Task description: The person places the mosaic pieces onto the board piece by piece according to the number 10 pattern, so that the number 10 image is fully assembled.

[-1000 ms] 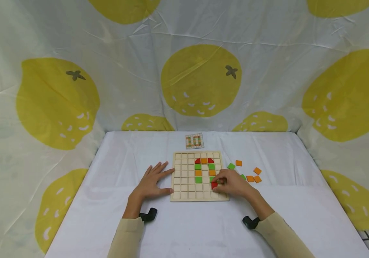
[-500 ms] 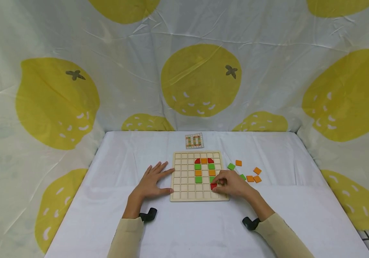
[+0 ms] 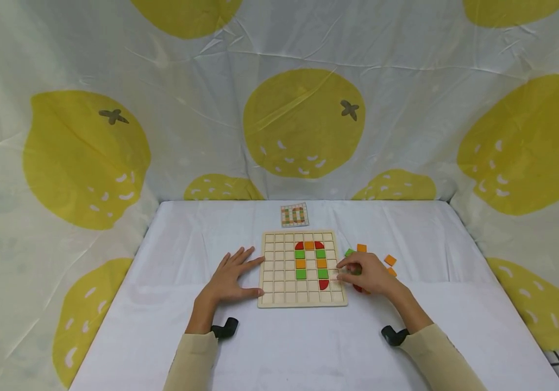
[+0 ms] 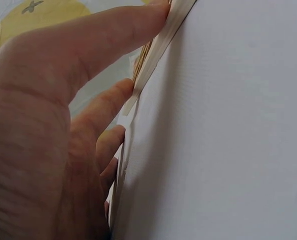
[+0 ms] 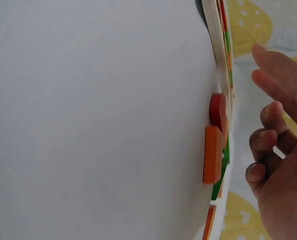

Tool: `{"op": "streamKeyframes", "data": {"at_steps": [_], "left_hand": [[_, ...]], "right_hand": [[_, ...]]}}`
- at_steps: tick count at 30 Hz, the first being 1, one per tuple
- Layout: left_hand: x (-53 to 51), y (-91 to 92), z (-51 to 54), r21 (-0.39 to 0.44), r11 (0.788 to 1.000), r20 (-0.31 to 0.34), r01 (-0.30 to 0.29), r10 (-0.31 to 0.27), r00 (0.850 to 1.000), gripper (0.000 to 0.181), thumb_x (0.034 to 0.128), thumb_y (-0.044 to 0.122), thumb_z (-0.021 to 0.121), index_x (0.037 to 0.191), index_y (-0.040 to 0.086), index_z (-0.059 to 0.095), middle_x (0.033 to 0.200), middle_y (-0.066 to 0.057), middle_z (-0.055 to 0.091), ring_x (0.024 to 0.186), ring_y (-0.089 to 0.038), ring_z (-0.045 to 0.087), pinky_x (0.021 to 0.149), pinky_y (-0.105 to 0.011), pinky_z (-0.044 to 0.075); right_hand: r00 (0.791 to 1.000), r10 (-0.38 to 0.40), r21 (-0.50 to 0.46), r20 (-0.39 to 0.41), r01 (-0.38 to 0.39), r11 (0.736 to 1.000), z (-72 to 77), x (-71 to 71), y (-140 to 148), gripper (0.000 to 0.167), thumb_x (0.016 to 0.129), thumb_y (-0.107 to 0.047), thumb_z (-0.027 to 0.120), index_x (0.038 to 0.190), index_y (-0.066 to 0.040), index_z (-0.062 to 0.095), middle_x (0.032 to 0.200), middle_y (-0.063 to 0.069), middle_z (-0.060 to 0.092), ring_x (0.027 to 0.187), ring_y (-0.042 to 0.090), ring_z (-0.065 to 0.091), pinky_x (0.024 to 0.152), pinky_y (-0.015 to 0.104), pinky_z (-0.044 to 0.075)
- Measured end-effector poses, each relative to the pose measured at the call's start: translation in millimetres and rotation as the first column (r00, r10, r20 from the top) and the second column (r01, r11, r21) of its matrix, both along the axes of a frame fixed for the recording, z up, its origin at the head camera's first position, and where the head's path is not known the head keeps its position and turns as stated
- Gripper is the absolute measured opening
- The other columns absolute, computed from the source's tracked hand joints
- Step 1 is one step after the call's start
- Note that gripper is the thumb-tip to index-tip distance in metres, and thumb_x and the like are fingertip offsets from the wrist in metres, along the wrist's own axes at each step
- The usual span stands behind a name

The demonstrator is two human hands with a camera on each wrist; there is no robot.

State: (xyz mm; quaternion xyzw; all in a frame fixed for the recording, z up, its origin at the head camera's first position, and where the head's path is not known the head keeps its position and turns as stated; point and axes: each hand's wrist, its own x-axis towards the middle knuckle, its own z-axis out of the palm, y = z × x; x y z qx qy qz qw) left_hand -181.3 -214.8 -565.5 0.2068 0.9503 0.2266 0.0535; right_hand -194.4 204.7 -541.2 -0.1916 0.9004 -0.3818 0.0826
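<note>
My left hand [image 3: 230, 279] lies with spread fingers at the left edge of a wooden grid board [image 3: 271, 266]; its thumb and a finger touch that edge. In the left wrist view, fingertips [image 4: 128, 86] rest against the board's rim. On the board, red, orange and green tiles form an arch, with a rounded red tile [image 3: 324, 284] at the foot of its right column. My right hand [image 3: 369, 273] hovers just right of the board over loose tiles, partly hiding them. Nothing sits between its thumb and fingers, which look loosely bent in the right wrist view.
Loose orange tiles [image 3: 390, 260] and a green tile [image 3: 349, 252] lie right of the board. A red rounded tile [image 5: 217, 111] and an orange tile [image 5: 212, 155] show below my right hand. Behind the board lies a small pattern card [image 3: 294, 215]. Lemon-print cloth [image 3: 303, 122] walls the table.
My right hand has let go of the red tile, which now lies in a grid cell, and has moved right, off the board and over the loose tiles. The left hand stays put.
</note>
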Motion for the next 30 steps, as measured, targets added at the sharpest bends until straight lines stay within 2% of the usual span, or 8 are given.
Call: {"op": "streamKeyframes", "data": {"at_steps": [5, 12, 18, 24, 30], "left_hand": [[0.7, 0.6, 1.6, -0.001, 1.000, -0.005, -0.004, 0.004, 1.000, 0.088, 0.0780, 0.070, 0.072, 0.155, 0.035, 0.047, 0.171, -0.002, 0.027, 0.161, -0.032, 0.017, 0.127, -0.063, 0.011], [0.2, 0.9, 1.4, -0.005, 1.000, -0.003, -0.003, 0.003, 1.000, 0.089, 0.0779, 0.072, 0.071, 0.156, 0.035, 0.047, 0.171, -0.002, 0.028, 0.161, -0.032, 0.018, 0.127, -0.063, 0.012], [-0.8, 0.3, -0.4, -0.014, 1.000, -0.004, -0.005, 0.005, 1.000, 0.090, 0.0776, 0.073, 0.071, 0.156, 0.037, 0.045, 0.171, -0.001, 0.027, 0.161, -0.031, 0.017, 0.127, -0.063, 0.012], [-0.2, 0.0, -0.5, -0.006, 1.000, -0.004, -0.004, 0.004, 1.000, 0.089, 0.0779, 0.072, 0.071, 0.156, 0.037, 0.046, 0.171, -0.001, 0.027, 0.161, -0.032, 0.017, 0.127, -0.063, 0.011], [0.1, 0.9, 0.1, -0.005, 1.000, -0.012, -0.004, 0.004, 1.000, 0.088, 0.0780, 0.072, 0.070, 0.155, 0.036, 0.047, 0.171, -0.002, 0.028, 0.160, -0.032, 0.019, 0.127, -0.063, 0.013]], "right_hand": [[0.998, -0.069, 0.027, 0.009, 0.069, 0.997, 0.8, -1.1, 20.8, 0.024, 0.086, -0.031, 0.085, 0.107, -0.021, 0.079, 0.077, -0.002, 0.054, 0.079, 0.016, 0.052, 0.065, 0.023, 0.044], [0.989, -0.134, 0.037, -0.068, 0.137, 0.990, -3.8, -2.0, 53.9, 0.025, 0.085, -0.028, 0.086, 0.106, -0.017, 0.079, 0.075, -0.002, 0.051, 0.071, 0.013, 0.048, 0.060, 0.024, 0.040], [0.979, -0.190, 0.063, -0.078, 0.195, 0.979, -4.7, -0.1, 78.4, 0.025, 0.088, -0.025, 0.083, 0.110, -0.016, 0.078, 0.079, -0.001, 0.054, 0.073, 0.012, 0.049, 0.062, 0.023, 0.041], [0.961, -0.263, 0.104, -0.084, 0.271, 0.957, -6.9, -0.3, 94.3, 0.036, 0.090, -0.037, 0.081, 0.114, -0.011, 0.076, 0.091, 0.002, 0.065, 0.085, 0.017, 0.054, 0.069, 0.022, 0.046], [0.952, -0.298, 0.150, -0.075, 0.307, 0.940, -12.8, -3.1, 103.0, 0.040, 0.090, -0.040, 0.080, 0.115, -0.010, 0.075, 0.088, 0.003, 0.059, 0.087, 0.021, 0.052, 0.068, 0.024, 0.043]]}}
